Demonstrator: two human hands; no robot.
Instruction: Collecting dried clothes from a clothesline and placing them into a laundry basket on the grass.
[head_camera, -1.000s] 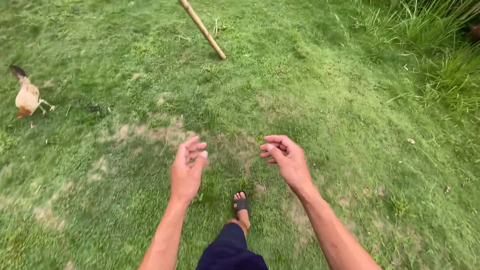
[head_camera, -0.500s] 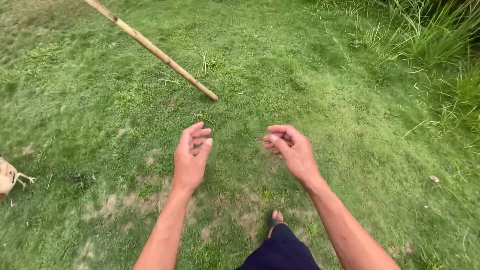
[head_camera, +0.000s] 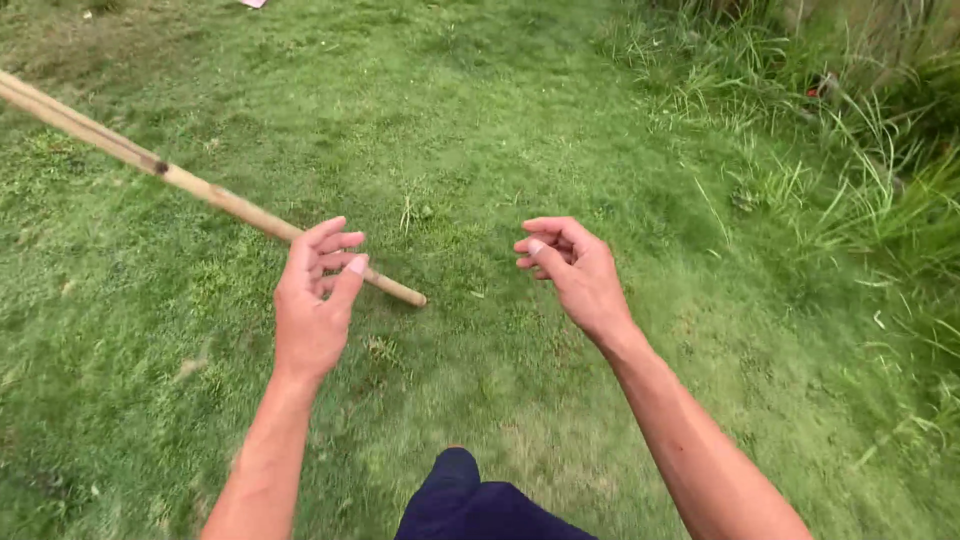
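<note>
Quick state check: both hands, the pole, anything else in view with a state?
left hand: empty, fingers loosely curled, held in the air above the pole, not gripping it
right hand: empty, fingers curled, clear of the pole
bamboo pole: lying flat on the grass, slanting from the left edge to its end near the left hand
dark trouser leg: raised forward at the bottom edge
tall grass: upright, uncut, along the right side

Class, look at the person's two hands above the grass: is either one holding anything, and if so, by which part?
Nothing is held. The left hand and right hand are both empty, fingers loosely curled. The long light-brown bamboo pole lies on the grass, passing behind the left hand in the picture, ungripped.
</note>
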